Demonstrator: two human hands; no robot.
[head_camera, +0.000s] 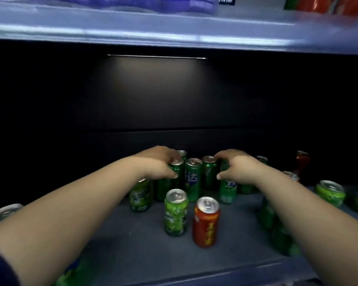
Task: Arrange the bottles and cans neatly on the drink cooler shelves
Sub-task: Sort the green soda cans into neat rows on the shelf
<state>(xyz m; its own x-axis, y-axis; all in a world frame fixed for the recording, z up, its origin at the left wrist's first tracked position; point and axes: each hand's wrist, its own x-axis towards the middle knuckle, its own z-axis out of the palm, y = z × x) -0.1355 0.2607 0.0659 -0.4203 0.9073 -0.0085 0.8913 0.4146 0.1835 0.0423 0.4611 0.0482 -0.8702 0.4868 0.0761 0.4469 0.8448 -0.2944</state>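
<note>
I am reaching into a cooler bay whose shelf floor [132, 244] is a matte, slate-grey sheet with a paler front lip. The back wall [153, 100] is a dark, flat panel crossed by one horizontal seam, and a thin light strip [156, 56] glows near its top. Above runs the pale, glossy edge of the upper shelf [153, 32], where the goods are too blurred to name. My left hand [159, 164] is curled over the rim of a dark-green slim can [175, 182], with the thumb pressed against its side. My right hand [236, 168] grasps a pale-based green can [227, 190] the same way, fingers hooked over the top. Between them stand two more slim cans, the lettered green can [192, 180] with white characters and a plain green can [209, 172]. This row sits mid-shelf, towards the back. All are smooth metal cylinders with silvery tops and pull tabs, standing upright with their long axes vertical. Nearer to me stand a shorter speckled light-green can [175, 212] and a red-orange can [206, 222] with yellow characters, just beside each other and also upright. Another light-green can [140, 197] shows behind my left forearm. Far right stand a bright green can [330, 193] and, further back, a dark red can [302, 162].
</note>
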